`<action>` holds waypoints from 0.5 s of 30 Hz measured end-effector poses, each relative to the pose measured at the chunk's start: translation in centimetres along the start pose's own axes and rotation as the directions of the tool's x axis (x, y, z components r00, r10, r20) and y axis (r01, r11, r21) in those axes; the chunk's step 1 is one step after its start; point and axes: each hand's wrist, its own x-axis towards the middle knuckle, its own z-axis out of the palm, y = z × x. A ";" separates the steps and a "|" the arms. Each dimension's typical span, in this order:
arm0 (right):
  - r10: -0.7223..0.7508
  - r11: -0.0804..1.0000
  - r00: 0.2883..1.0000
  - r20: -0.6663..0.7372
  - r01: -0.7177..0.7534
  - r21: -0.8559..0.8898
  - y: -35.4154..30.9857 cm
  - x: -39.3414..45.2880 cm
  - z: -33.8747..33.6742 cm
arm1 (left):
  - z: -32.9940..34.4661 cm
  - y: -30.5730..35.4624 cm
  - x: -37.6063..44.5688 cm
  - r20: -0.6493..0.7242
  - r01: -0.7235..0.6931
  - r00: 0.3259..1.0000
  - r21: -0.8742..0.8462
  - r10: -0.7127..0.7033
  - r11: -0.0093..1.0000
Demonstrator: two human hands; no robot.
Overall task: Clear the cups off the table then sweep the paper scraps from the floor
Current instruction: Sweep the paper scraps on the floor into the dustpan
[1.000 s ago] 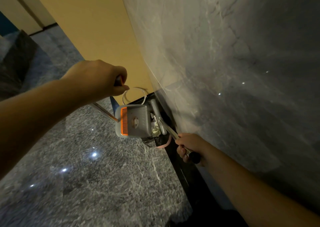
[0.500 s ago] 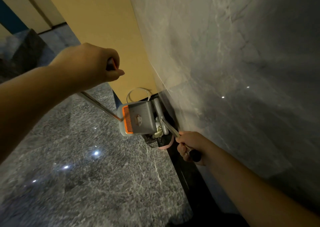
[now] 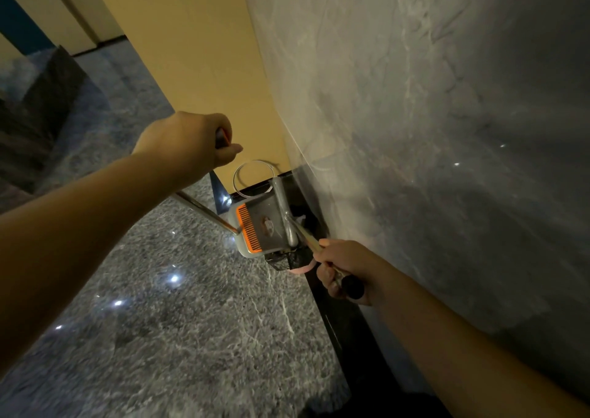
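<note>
Grey marble wall (image 3: 415,130) on my right, speckled floor (image 3: 191,322) below. My left hand (image 3: 188,144) grips the dustpan's metal handle (image 3: 204,210); the grey dustpan (image 3: 261,226) tilts over a black-lined bin (image 3: 287,259) beside the wall. My right hand (image 3: 343,269) clenches the broom handle (image 3: 314,245).

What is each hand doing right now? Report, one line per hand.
Left hand: closed round the metal pole handle of the grey dustpan with orange comb.
Right hand: closed round the black-tipped broom handle.
</note>
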 end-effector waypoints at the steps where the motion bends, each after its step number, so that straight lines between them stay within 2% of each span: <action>1: 0.002 1.000 1.000 0.002 -0.001 -0.012 0.1 0.0 0.0 | 0.0 -0.2 -0.1 -0.006 -0.001 1.000 -0.002 0.001 1.000; 5: 0.016 1.000 1.000 0.000 -0.016 -0.027 0.5 0.1 0.5 | -0.3 -0.9 -1.5 -0.028 0.025 0.999 0.014 -0.024 1.000; 10: 0.011 0.997 0.998 0.068 -0.006 -0.072 0.4 0.0 1.8 | -1.1 -2.6 -4.9 -0.051 0.133 0.990 0.035 -0.131 0.991; 15: 0.014 0.970 0.994 0.105 0.012 -0.242 1.1 -0.2 3.9 | -2.3 -4.9 -10.2 -0.067 0.253 0.965 0.002 -0.253 0.967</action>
